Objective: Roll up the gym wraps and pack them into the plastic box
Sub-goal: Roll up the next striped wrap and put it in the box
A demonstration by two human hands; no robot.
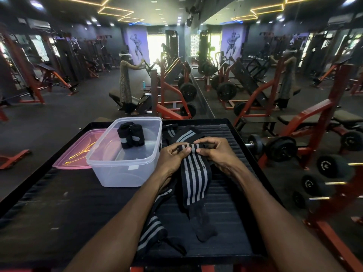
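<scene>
Holding one end of a black wrap with grey stripes [193, 179], both hands work at the middle of the black table [59, 203]. The left hand [172, 155] pinches the top edge with thumb and curled fingers. The right hand [214, 152] pinches the same edge just beside it, and the edge is folded over into a small roll. The wrap is long and thin. Its long way runs from 12 o'clock, at the hands, down to 6 o'clock, toward the person. Its plain black tail lies flat on the table.

A second striped wrap [152, 230] lies at about 7 o'clock from the first, slanted. Another wrap [182, 135] lies loose just past the hands, at 12 o'clock.

The clear plastic box [121, 169] stands at 9 o'clock from the hands. Two rolled wraps [130, 137] stand upright inside it, touching each other. A pink lid [76, 152] lies flat at 9 o'clock from the box.
</scene>
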